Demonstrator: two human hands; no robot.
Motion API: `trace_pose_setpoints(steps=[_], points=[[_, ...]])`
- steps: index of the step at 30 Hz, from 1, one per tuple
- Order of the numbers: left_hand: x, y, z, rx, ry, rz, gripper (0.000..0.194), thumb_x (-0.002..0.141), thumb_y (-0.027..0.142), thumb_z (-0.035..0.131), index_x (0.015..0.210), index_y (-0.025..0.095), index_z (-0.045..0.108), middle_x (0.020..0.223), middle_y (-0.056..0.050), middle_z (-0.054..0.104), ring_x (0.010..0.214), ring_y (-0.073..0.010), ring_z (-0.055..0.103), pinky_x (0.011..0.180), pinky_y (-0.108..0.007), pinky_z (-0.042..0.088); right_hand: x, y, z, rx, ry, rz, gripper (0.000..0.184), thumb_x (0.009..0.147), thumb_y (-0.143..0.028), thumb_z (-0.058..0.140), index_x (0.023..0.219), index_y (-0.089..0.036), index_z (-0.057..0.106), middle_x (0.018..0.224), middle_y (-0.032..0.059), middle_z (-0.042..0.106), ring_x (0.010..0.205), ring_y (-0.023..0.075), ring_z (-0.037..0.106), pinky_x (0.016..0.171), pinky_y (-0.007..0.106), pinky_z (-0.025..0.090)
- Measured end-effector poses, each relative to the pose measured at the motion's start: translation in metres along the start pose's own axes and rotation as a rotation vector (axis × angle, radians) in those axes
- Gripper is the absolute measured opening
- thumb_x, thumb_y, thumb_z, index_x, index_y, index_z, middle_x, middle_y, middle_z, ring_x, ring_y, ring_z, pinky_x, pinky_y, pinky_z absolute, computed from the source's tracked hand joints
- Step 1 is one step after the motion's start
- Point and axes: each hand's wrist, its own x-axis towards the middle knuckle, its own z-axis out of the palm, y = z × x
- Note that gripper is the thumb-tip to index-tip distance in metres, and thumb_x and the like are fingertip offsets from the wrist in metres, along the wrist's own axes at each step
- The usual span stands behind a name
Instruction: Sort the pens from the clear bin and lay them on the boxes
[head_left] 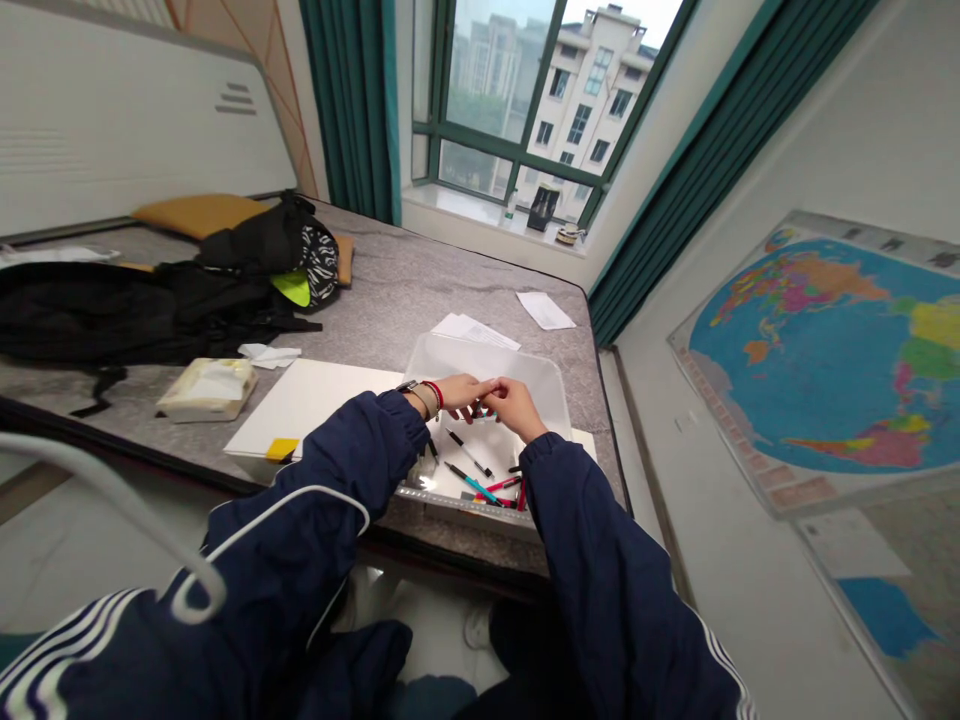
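My left hand (459,392) and my right hand (517,407) meet above a translucent plastic bin (559,390), their fingertips touching. My right hand's fingers are pinched together, and the left's curl down beside them. Small red and teal bits show under the fingers; what the hands hold is too small and covered to name. Inside the bin lie several pens: a clear one with black ends (469,453), a teal one (472,482) and a red one (504,484) among them. The left wrist wears a watch and a red bracelet.
The bin stands on a white box (315,400) on a grey mattress (420,270). Left of it are a tissue pack (208,390) and black bags (150,310). Papers (545,310) lie behind. A white cable (135,520) crosses near my left sleeve; a map (832,350) hangs right.
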Motion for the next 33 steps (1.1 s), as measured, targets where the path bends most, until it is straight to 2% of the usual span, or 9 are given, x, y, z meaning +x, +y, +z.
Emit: trace_pose_setpoints(steps=[4,8,14,19,24,33], points=[[-0.002,0.004,0.0,-0.065,0.037,0.088,0.08,0.079,0.082,0.035,0.101,0.013,0.068,0.105,-0.016,0.07,0.077,-0.0223,0.069,0.066,-0.031,0.051,0.0,-0.004,-0.001,0.083,0.049,0.025,0.017,0.077,-0.032,0.065,0.078,-0.016,0.06,0.059,0.0014,0.066,0.052,0.0124,0.061,0.041,0.018,0.041],[-0.007,0.01,0.0,-0.124,0.046,0.088,0.082,0.082,0.082,0.029,0.1,0.012,0.068,0.101,-0.016,0.071,0.072,-0.0208,0.068,0.066,-0.032,0.051,0.001,-0.006,-0.002,0.125,0.099,0.041,0.031,0.079,-0.046,0.065,0.074,-0.017,0.056,0.058,0.0016,0.064,0.05,0.0125,0.06,0.043,0.019,0.043],[-0.008,0.011,0.001,-0.165,0.032,0.061,0.076,0.084,0.078,0.032,0.1,0.014,0.068,0.098,-0.015,0.072,0.068,-0.0191,0.069,0.063,-0.029,0.05,0.002,-0.005,-0.002,0.123,0.105,0.028,0.038,0.078,-0.055,0.063,0.077,-0.018,0.054,0.057,0.0001,0.062,0.05,0.0134,0.06,0.044,0.021,0.044],[-0.006,0.01,0.0,-0.12,0.039,0.065,0.076,0.084,0.078,0.032,0.102,0.013,0.069,0.098,-0.015,0.073,0.069,-0.0183,0.068,0.061,-0.027,0.049,0.004,-0.002,-0.001,0.105,0.104,-0.024,0.034,0.075,-0.051,0.064,0.076,-0.018,0.056,0.061,0.0012,0.064,0.052,0.0134,0.061,0.048,0.022,0.046],[-0.005,0.01,0.0,-0.052,0.069,0.109,0.075,0.082,0.078,0.037,0.095,0.012,0.07,0.095,-0.014,0.073,0.073,-0.0184,0.066,0.06,-0.025,0.047,0.004,-0.001,-0.002,0.072,0.111,-0.076,0.025,0.074,-0.042,0.062,0.077,-0.017,0.058,0.061,0.0009,0.064,0.053,0.0138,0.061,0.05,0.023,0.046],[-0.008,0.013,0.002,-0.091,0.034,0.125,0.067,0.08,0.075,0.047,0.097,0.014,0.068,0.101,-0.013,0.072,0.079,-0.0185,0.067,0.063,-0.024,0.049,-0.001,-0.003,-0.003,-0.031,0.136,-0.125,0.015,0.073,-0.032,0.06,0.078,-0.018,0.057,0.06,-0.0021,0.062,0.056,0.0142,0.061,0.053,0.023,0.046]])
